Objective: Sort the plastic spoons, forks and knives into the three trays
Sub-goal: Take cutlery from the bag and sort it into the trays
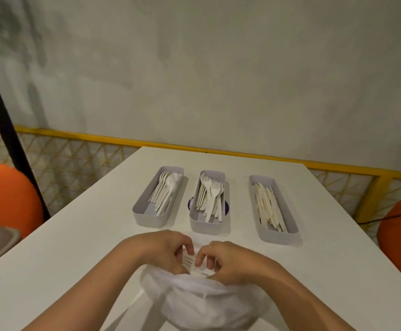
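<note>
I am watching both hands working just in front of the fork tray (205,228), at the mouth of a white plastic bag (202,304) lying on the white table (75,247). The left hand (161,249) is curling its fingers around a bunch of white cutlery (188,261), with fork tines showing between thumb and fingers. The right hand (230,261) is pinching the same bunch from the other side with bent fingertips. I cannot tell how many pieces are in it.

The sorting is looking well advanced to me. Left of the fork tray, the spoon tray (149,220) is holding a stack of spoons (166,192). The fork tray itself is carrying a pile of forks (209,197). To its right, set a little further apart, the knife tray (278,237) is filled with knives (268,206). No loose cutlery is lying on the table around the fork tray.

What is left, I am judging, is the bunch being drawn from the bag and whatever the bag is hiding. Its bulge suggests more inside, though I cannot see in.
</note>
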